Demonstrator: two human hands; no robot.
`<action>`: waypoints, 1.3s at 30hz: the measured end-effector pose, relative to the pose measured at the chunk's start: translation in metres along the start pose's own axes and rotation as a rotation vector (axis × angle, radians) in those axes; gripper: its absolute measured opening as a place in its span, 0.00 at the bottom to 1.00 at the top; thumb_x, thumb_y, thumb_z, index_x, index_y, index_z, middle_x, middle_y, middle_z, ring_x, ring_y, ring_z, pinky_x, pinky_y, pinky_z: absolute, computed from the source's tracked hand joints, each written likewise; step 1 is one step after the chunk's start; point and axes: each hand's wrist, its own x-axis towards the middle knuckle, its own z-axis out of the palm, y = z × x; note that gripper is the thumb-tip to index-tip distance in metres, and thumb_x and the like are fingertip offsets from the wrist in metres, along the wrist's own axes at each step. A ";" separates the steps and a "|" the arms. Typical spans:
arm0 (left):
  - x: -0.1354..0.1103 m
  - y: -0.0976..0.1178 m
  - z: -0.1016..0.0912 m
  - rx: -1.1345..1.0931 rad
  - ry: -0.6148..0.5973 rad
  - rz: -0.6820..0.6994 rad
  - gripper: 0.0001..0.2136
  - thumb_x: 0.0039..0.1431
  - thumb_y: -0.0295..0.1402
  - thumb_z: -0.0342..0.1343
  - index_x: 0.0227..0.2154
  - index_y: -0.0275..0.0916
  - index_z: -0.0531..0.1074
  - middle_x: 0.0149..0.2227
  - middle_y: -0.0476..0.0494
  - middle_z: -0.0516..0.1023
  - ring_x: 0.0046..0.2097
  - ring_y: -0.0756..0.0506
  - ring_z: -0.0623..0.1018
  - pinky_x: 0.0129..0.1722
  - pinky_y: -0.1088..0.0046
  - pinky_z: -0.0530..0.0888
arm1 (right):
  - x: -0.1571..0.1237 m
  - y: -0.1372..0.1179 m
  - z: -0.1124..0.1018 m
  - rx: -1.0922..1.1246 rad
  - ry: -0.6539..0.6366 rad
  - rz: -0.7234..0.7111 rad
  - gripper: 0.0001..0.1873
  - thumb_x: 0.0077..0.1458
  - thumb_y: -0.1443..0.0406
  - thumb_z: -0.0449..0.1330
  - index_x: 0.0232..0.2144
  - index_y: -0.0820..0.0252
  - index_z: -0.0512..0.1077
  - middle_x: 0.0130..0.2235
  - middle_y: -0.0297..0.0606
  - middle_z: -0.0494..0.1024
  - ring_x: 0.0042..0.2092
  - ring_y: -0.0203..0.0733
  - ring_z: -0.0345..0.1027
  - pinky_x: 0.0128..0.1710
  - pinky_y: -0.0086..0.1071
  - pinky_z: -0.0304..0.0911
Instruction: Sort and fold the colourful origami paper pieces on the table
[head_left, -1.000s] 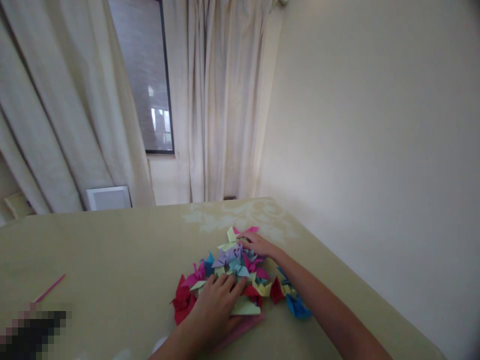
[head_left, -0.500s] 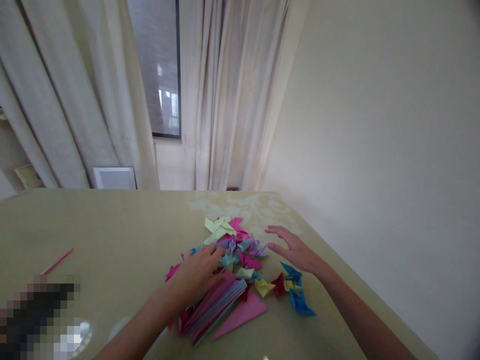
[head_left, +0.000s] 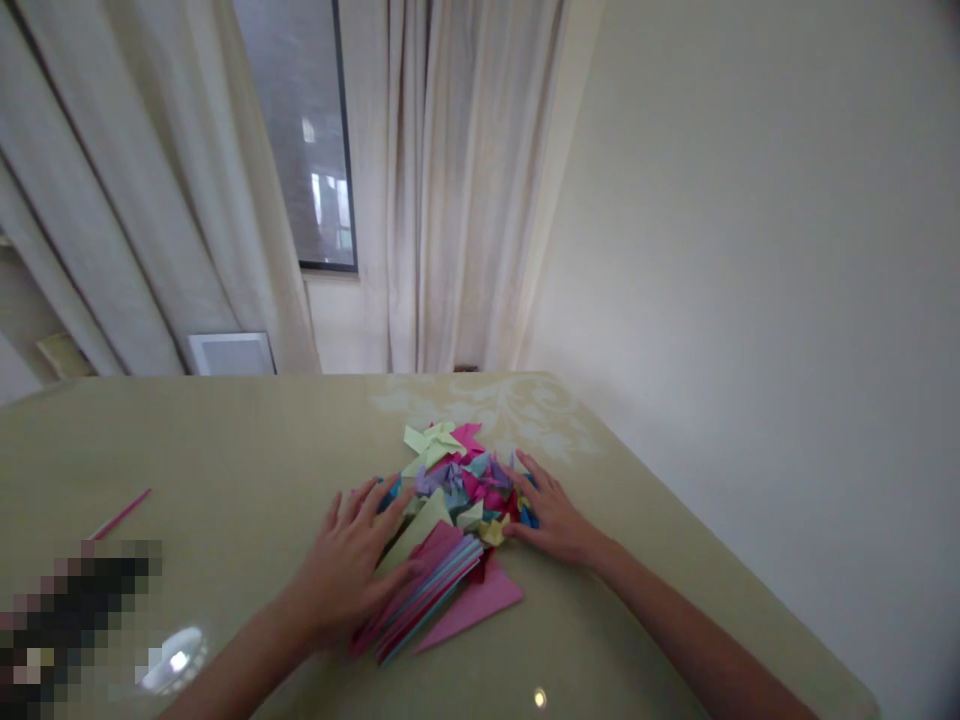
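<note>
A heap of small folded paper figures [head_left: 459, 478] in pink, purple, light green, blue and yellow lies on the beige table [head_left: 225, 450]. In front of it sits a fanned stack of coloured paper sheets [head_left: 442, 590], mostly pink. My left hand [head_left: 349, 555] lies flat with fingers spread on the left side of the heap and the stack. My right hand [head_left: 551, 515] presses flat against the heap's right side. The two hands bracket the heap between them. Neither hand grips anything.
A thin pink strip [head_left: 120, 513] lies at the table's left. A blurred dark object [head_left: 71, 610] sits at the near left edge. Curtains [head_left: 450, 190] and a window [head_left: 300, 130] stand behind the table, and a plain wall [head_left: 750, 250] runs along its right edge.
My right hand has moved left and pushed the stray blue, red and yellow figures into the heap. My left hand has flattened and spread beside the heap.
</note>
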 end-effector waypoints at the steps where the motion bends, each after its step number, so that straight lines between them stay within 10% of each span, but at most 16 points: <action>1: -0.013 -0.004 0.005 0.009 0.018 0.016 0.38 0.66 0.62 0.51 0.74 0.52 0.57 0.76 0.36 0.58 0.74 0.24 0.58 0.68 0.31 0.59 | 0.019 0.000 0.001 0.018 0.002 -0.028 0.50 0.62 0.38 0.62 0.77 0.45 0.49 0.79 0.48 0.38 0.78 0.64 0.35 0.73 0.60 0.43; 7: -0.064 0.007 0.015 0.019 0.028 0.167 0.51 0.58 0.62 0.61 0.77 0.55 0.41 0.79 0.39 0.49 0.75 0.24 0.57 0.67 0.43 0.69 | 0.116 -0.017 0.024 0.211 0.006 -0.231 0.45 0.67 0.41 0.59 0.75 0.55 0.55 0.75 0.54 0.55 0.75 0.63 0.48 0.73 0.58 0.46; 13: -0.045 0.068 0.029 0.091 -0.192 0.298 0.54 0.55 0.53 0.70 0.77 0.59 0.42 0.77 0.39 0.55 0.72 0.24 0.63 0.64 0.43 0.72 | 0.156 -0.069 0.043 0.318 -0.097 -0.426 0.38 0.63 0.46 0.67 0.69 0.55 0.67 0.69 0.49 0.69 0.69 0.58 0.62 0.70 0.50 0.55; 17: -0.011 0.099 0.030 0.048 -0.168 0.378 0.39 0.66 0.52 0.60 0.75 0.51 0.52 0.73 0.34 0.64 0.68 0.28 0.70 0.62 0.42 0.73 | 0.145 -0.082 0.025 0.553 -0.169 -0.424 0.37 0.62 0.47 0.68 0.68 0.51 0.68 0.65 0.42 0.75 0.60 0.53 0.74 0.62 0.45 0.68; 21: 0.043 0.109 0.014 -0.020 -0.187 0.361 0.18 0.72 0.28 0.50 0.62 0.40 0.71 0.54 0.32 0.81 0.56 0.35 0.80 0.53 0.57 0.78 | 0.107 -0.060 -0.011 0.606 0.025 -0.227 0.27 0.70 0.48 0.58 0.64 0.52 0.72 0.61 0.46 0.77 0.56 0.53 0.76 0.59 0.48 0.71; 25: 0.100 0.081 -0.004 -0.446 -0.096 0.163 0.14 0.67 0.26 0.52 0.51 0.41 0.77 0.46 0.38 0.83 0.49 0.40 0.82 0.50 0.64 0.76 | 0.043 -0.032 -0.023 0.542 0.191 -0.068 0.27 0.72 0.48 0.52 0.63 0.56 0.72 0.60 0.51 0.77 0.59 0.57 0.72 0.61 0.55 0.68; 30: 0.134 0.042 -0.008 -0.676 -0.092 0.138 0.11 0.59 0.37 0.61 0.41 0.37 0.80 0.34 0.46 0.81 0.36 0.44 0.79 0.36 0.71 0.74 | -0.024 -0.028 0.012 0.382 0.101 -0.040 0.47 0.58 0.54 0.71 0.73 0.51 0.56 0.66 0.49 0.71 0.57 0.55 0.73 0.60 0.50 0.68; 35: 0.125 0.045 -0.002 -0.707 -0.058 0.129 0.14 0.68 0.39 0.50 0.38 0.38 0.79 0.36 0.44 0.83 0.38 0.43 0.79 0.40 0.69 0.75 | -0.004 -0.048 0.027 0.550 0.237 0.049 0.41 0.62 0.54 0.67 0.71 0.53 0.57 0.54 0.45 0.79 0.50 0.51 0.76 0.52 0.43 0.71; 39: 0.116 0.022 -0.013 -0.621 0.061 0.010 0.16 0.70 0.38 0.45 0.48 0.37 0.76 0.42 0.38 0.83 0.43 0.40 0.80 0.46 0.63 0.76 | 0.033 -0.048 0.009 0.271 0.192 0.063 0.21 0.63 0.65 0.63 0.58 0.54 0.73 0.40 0.39 0.82 0.44 0.50 0.77 0.50 0.41 0.70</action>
